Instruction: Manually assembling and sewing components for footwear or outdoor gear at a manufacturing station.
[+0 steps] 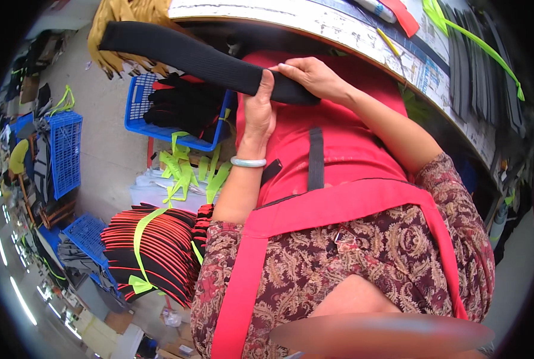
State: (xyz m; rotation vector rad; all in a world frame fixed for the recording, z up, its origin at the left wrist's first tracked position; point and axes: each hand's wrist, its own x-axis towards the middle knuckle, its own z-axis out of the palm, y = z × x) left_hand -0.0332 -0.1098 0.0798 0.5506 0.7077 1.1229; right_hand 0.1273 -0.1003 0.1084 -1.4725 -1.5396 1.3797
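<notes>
A long black ribbed fabric strip (183, 51) stretches from the far left toward me, held above my lap. My left hand (259, 113), with a pale bangle at its wrist, grips the strip near its close end, thumb lying on top and fingers hidden underneath. Just to the right, my right hand (315, 78) is closed over the strip's near end, its thumb and forefinger close to the left thumb. Some of the right fingers are hidden behind the strip. Beneath both hands is my red apron (344, 143).
A worktable (332, 27) runs along the far side, bearing a yellow pen (389, 42) and grey strips (458, 66). Tan material (114, 33) hangs at its left end. A blue crate (171, 134) holds black pieces. Left of me stands a tied stack of black-and-red pieces (123, 245).
</notes>
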